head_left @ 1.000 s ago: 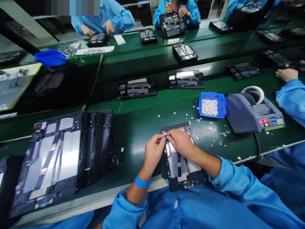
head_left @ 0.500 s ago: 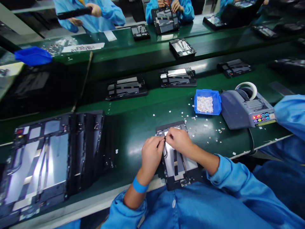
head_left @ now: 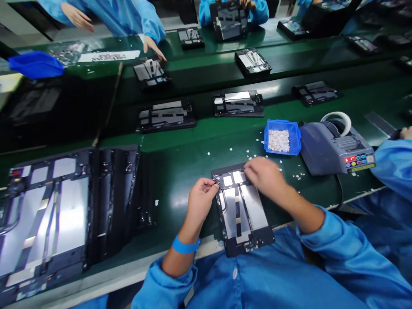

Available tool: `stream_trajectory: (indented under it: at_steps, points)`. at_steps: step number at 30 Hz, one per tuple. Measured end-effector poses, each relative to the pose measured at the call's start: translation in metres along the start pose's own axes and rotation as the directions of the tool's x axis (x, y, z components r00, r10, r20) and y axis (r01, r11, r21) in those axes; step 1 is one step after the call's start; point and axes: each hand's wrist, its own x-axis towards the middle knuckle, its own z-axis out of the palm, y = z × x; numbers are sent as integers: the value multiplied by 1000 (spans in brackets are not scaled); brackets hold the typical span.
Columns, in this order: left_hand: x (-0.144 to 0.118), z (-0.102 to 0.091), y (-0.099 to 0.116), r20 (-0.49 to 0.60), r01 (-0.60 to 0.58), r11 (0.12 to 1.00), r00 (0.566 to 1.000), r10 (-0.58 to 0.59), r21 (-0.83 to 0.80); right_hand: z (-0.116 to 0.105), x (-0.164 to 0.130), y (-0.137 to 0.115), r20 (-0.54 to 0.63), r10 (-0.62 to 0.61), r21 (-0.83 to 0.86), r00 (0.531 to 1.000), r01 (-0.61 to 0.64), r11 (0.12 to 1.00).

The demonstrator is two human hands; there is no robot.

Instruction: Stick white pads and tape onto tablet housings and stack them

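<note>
Here my left hand [head_left: 200,198] pinches the upper left corner of the dark panel [head_left: 242,210], fingers curled closed on its edge, probably to steady it. The panel lies on the green bench [head_left: 180,171] right before me, its near end over the bench edge. My right hand [head_left: 262,174] rests half-open at the panel's top right, beside the blue tray [head_left: 282,137]; whether it grips anything I cannot tell. One tape dispenser [head_left: 334,148] stands beside the tray. I count two panels on the belt beyond and a stack [head_left: 64,210] to my left.

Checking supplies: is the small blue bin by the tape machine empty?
Not empty. The blue bin holds a layer of small white pieces covering its floor.
</note>
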Motion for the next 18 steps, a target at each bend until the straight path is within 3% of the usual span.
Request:
stream_trajectory:
  at_steps: [3,5,11,18]
  points:
    - [-2,-1,0,5,-3,1000,1000,3,-8,45,-12,-53,135,-69,110,988,54,992]
    - [-3,-1,-1,-7,-18,1000,1000,18,7,61,-12,-69,168,-34,128,985,13,992]
    - [-10,0,-3,-21,-74,993,997,76,88,64,-3,-65,158,8,118,987,-27,993]
    - [-11,-1,-3,-1,-106,980,994,107,167,75,-1,-72,99,-40,73,994,33,997]
